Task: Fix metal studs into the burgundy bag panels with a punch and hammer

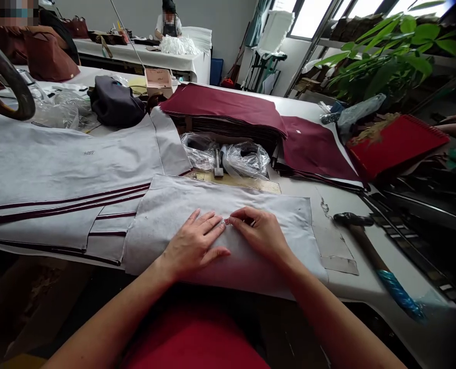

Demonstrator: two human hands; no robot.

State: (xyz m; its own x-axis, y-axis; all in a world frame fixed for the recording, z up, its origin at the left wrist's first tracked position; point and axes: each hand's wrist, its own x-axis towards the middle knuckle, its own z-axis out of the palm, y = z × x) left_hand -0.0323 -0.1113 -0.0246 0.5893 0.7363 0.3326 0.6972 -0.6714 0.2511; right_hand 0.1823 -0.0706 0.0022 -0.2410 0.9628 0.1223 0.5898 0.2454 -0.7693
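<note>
A pale grey leather-like panel (154, 225) lies in front of me on the table. My left hand (195, 241) rests flat on it, fingers stretched out and palm down. Thumb and forefinger of my right hand (264, 233) pinch a small red-and-white dotted piece (227, 221) at the middle of the panel. The left fingertips touch or nearly touch that piece's left end. Its exact kind is too small to tell.
Grey panels with dark red edges (66, 169) overlap at the left. Beyond lie stacked maroon panels (228, 105), plastic bags (247, 159) and a metal tool (218, 166). A hammer (370, 246) and red notebook (397, 143) are at right. Another person (169, 23) works behind.
</note>
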